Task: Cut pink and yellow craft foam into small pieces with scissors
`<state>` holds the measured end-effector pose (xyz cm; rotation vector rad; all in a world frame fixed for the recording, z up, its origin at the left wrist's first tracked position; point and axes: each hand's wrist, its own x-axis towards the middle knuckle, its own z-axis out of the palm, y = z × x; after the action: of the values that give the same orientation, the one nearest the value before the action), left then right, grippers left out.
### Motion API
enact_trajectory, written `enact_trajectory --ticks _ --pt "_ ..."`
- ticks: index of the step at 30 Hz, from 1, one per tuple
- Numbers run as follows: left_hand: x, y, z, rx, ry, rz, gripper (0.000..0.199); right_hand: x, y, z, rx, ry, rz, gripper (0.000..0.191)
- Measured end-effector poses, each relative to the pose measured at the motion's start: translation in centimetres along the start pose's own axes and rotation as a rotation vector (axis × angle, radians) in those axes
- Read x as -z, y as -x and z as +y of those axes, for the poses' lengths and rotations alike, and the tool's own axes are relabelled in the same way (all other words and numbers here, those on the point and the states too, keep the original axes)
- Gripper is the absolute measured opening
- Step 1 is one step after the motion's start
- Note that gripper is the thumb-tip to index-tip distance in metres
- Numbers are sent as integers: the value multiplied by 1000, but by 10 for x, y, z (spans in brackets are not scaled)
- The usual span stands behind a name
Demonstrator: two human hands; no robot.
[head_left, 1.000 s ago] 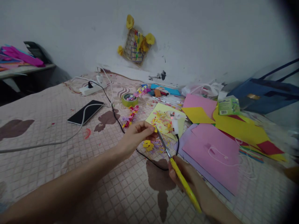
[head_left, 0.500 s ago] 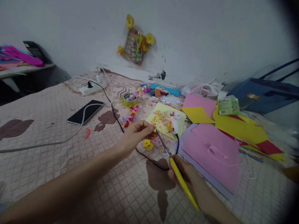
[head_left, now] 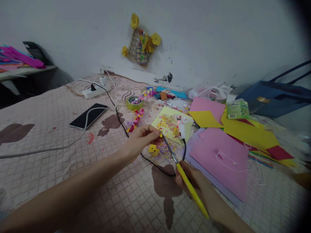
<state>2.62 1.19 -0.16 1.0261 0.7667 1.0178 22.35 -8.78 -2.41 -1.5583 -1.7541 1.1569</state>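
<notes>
My left hand (head_left: 143, 139) pinches a small yellow paper piece (head_left: 160, 134) between thumb and fingertips. Scissors with yellow handles (head_left: 191, 189) are in my right hand (head_left: 194, 178); their blade tips reach the yellow piece, and how far the blades are parted is too small to tell. Just beyond my hands, a pale yellow sheet (head_left: 167, 112) bears paper scraps and a white glue gun (head_left: 181, 129) with a small red light. Yellow cut pieces (head_left: 153, 150) lie below my left fingertips.
Pink sheets (head_left: 218, 158) and yellow sheets (head_left: 250, 134) lie at right, near a blue bag (head_left: 279, 100). A tape roll (head_left: 134, 103), a black-screened tablet (head_left: 89, 116) and a power strip (head_left: 96, 92) are left of centre. A black cable (head_left: 157, 167) runs beneath my hands.
The yellow scissor handles have shifted slightly down and to the right. My left hand keeps its pinch on the yellow piece.
</notes>
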Motion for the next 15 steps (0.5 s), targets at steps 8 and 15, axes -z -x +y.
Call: enact_trajectory --ticks 8,15 --pt "-2 2 1 4 4 -7 18 -2 -4 -11 -50 -87 -70 29" --pt "-4 5 1 -4 8 -15 17 -1 -3 -22 -87 -156 -124 40"
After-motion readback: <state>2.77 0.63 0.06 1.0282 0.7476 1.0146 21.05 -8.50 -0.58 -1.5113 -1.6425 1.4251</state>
